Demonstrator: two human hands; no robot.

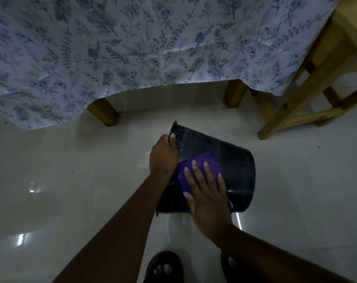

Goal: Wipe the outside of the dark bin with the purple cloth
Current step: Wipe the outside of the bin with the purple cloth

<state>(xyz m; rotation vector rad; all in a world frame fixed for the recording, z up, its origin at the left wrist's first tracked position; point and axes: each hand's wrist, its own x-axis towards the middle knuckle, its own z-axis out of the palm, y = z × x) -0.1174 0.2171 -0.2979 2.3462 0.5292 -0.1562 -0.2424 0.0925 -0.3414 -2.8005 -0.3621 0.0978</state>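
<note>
Bin tipped on floor before table; stool behind-right; cloth on bin wall, under right hand; left hand at rim

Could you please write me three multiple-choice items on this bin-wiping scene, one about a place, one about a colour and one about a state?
1. Where does the left hand grip the dark bin?
A. at its rim
B. at its base
C. nowhere

2. What colour is the cloth under the right hand?
A. yellow
B. purple
C. white

3. How does the bin stand?
A. upright on the floor
B. tipped onto its side
C. upside down on the table

Answers:
1 A, the fingers curl over the rim edge.
2 B, purple shows around the flat fingers.
3 B, its side wall faces the camera, with the rim at the left and the base at the right.
</note>
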